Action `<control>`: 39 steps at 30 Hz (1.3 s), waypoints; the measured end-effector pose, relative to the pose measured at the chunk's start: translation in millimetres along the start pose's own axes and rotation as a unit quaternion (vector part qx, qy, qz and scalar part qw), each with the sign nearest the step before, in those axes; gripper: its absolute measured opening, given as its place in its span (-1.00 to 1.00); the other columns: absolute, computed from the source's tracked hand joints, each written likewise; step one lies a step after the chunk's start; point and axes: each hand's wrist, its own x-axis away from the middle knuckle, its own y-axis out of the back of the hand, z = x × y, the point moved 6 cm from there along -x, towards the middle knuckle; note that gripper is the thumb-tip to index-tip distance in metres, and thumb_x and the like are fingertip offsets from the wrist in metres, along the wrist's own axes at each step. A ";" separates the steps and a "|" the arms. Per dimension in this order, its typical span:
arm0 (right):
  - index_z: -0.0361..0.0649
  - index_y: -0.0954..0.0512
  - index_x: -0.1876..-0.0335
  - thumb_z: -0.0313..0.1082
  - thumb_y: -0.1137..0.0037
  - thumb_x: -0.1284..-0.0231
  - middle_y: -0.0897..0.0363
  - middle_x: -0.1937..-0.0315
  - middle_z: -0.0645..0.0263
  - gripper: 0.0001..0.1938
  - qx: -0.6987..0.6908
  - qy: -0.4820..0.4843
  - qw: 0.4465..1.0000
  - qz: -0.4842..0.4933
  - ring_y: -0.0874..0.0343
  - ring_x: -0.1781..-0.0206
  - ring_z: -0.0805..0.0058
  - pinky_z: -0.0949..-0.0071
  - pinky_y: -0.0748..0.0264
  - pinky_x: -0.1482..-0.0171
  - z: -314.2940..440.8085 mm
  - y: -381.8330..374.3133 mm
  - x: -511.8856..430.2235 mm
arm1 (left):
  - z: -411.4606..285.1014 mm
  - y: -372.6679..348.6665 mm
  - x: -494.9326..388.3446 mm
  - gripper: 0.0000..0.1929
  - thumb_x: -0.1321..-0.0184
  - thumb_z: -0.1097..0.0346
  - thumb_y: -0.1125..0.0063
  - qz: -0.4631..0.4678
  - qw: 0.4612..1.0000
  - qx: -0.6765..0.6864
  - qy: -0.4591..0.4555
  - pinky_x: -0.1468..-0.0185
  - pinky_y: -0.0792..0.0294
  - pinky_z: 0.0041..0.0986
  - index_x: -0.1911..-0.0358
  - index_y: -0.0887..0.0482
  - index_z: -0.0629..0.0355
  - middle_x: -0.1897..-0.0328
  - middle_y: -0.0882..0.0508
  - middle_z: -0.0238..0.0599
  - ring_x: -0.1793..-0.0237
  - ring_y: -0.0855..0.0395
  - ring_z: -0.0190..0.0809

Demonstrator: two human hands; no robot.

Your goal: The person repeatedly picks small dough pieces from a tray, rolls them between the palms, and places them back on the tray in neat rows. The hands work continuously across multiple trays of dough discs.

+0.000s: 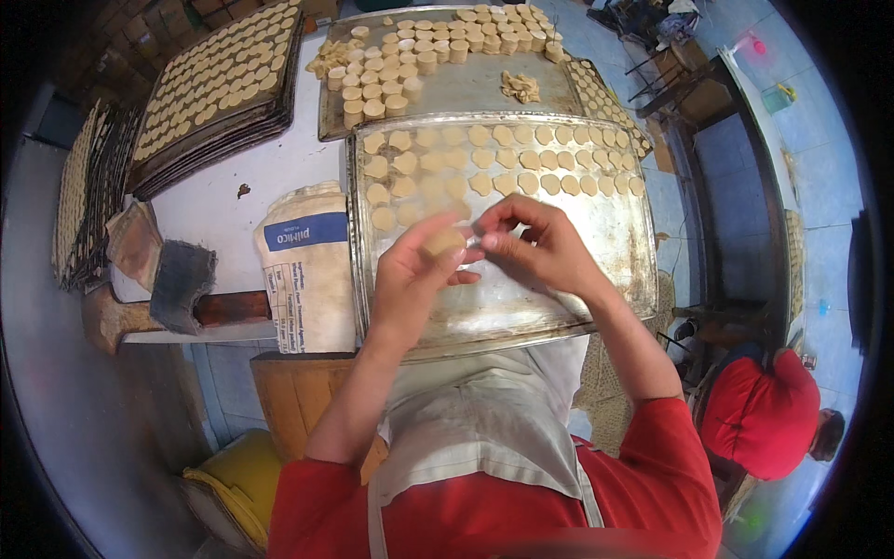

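A metal baking tray lies before me with rows of thin dough rounds on its far part. Over its middle, my left hand holds a pale dough round between thumb and fingers. My right hand is beside it, fingertips curled and nearly touching the left fingers; whether anything is pinched there I cannot tell. Beyond, a second tray bears stacks of dough rounds, a crumpled heap of dough scraps and more scraps at its left edge.
Stacked trays of dough rounds stand at the far left of the white table. A printed flour sack lies left of the near tray, beside a dark cloth over a wooden piece. A person in red is at the right.
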 end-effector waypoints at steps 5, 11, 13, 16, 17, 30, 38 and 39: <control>-0.26 -0.73 0.01 -0.27 -0.42 -0.57 -0.67 0.14 0.36 -0.80 0.039 -0.003 0.999 0.015 -0.57 0.14 0.66 0.52 -0.49 0.17 -13.2 -10.1 11.5 | 11.0 -2.1 -2.4 -0.45 -0.56 0.52 -0.31 0.027 0.999 0.001 0.047 -0.11 -0.83 -0.29 -0.57 -0.53 0.31 -0.33 -0.78 -0.07 -0.18 -0.85 -0.17; -0.27 -0.67 0.10 -0.33 -0.28 -0.64 -0.64 0.17 0.35 -0.84 0.010 0.067 0.997 0.046 -0.59 0.19 0.59 0.46 -0.50 0.18 -13.0 -13.2 1.8 | 6.9 3.5 -0.1 -0.53 -0.58 0.49 -0.30 -0.026 0.998 -0.054 0.017 -0.08 -0.82 -0.26 -0.50 -0.59 0.28 -0.25 -0.78 -0.16 -0.16 -0.83 -0.18; -0.27 -0.66 0.13 -0.32 -0.28 -0.64 -0.62 0.21 0.34 -0.82 0.000 0.051 0.998 0.024 -0.60 0.20 0.56 0.40 -0.52 0.17 -14.8 -8.3 -2.7 | 6.8 4.6 0.1 -0.56 -0.59 0.50 -0.29 -0.025 0.999 -0.014 0.022 -0.07 -0.82 -0.27 -0.48 -0.62 0.28 -0.22 -0.77 -0.20 -0.17 -0.81 -0.20; -0.26 -0.66 0.15 -0.27 -0.30 -0.64 -0.60 0.26 0.32 -0.78 0.193 0.048 0.978 -0.068 -0.61 0.22 0.54 0.36 -0.54 0.17 -15.6 6.2 -9.0 | 4.9 6.1 0.0 -0.59 -0.60 0.51 -0.27 -0.038 0.999 -0.004 -0.002 -0.05 -0.82 -0.30 -0.45 -0.64 0.28 -0.20 -0.78 -0.24 -0.16 -0.81 -0.22; -0.26 -0.67 0.15 -0.26 -0.31 -0.64 -0.59 0.27 0.32 -0.77 0.294 0.013 0.950 -0.101 -0.62 0.22 0.54 0.36 -0.54 0.17 -19.4 12.3 -11.0 | 5.5 5.3 0.4 -0.58 -0.59 0.51 -0.27 -0.040 0.999 -0.004 -0.007 -0.06 -0.82 -0.30 -0.46 -0.63 0.29 -0.22 -0.77 -0.22 -0.17 -0.81 -0.22; -0.26 -0.67 -0.01 -0.29 -0.30 -0.63 -0.68 0.21 0.26 -0.83 0.036 -0.011 0.999 0.015 -0.59 0.15 0.55 0.38 -0.56 0.08 -28.0 4.4 14.7 | 23.6 -17.4 -11.7 -0.63 -0.58 0.53 -0.29 -0.031 0.998 -0.054 -0.008 -0.02 -0.82 -0.34 -0.39 -0.67 0.32 -0.19 -0.79 -0.19 -0.15 -0.82 -0.24; -0.27 -0.66 0.08 -0.25 -0.46 -0.51 -0.61 0.30 0.25 -0.76 0.168 -0.001 0.982 -0.081 -0.60 0.24 0.40 0.32 -0.52 0.14 -32.5 33.1 12.8 | 25.5 -30.1 -14.5 -0.62 -0.59 0.50 -0.29 -0.013 0.999 -0.045 0.002 -0.02 -0.82 -0.33 -0.41 -0.67 0.29 -0.23 -0.78 -0.22 -0.14 -0.81 -0.24; -0.26 -0.66 0.07 -0.28 -0.48 -0.50 -0.61 0.28 0.29 -0.78 0.052 0.012 0.998 -0.039 -0.59 0.22 0.43 0.34 -0.52 0.13 -33.2 28.1 14.1 | 26.3 -31.7 -14.8 -0.62 -0.59 0.50 -0.29 -0.008 0.999 -0.049 0.008 -0.02 -0.82 -0.33 -0.42 -0.66 0.29 -0.24 -0.77 -0.22 -0.15 -0.81 -0.24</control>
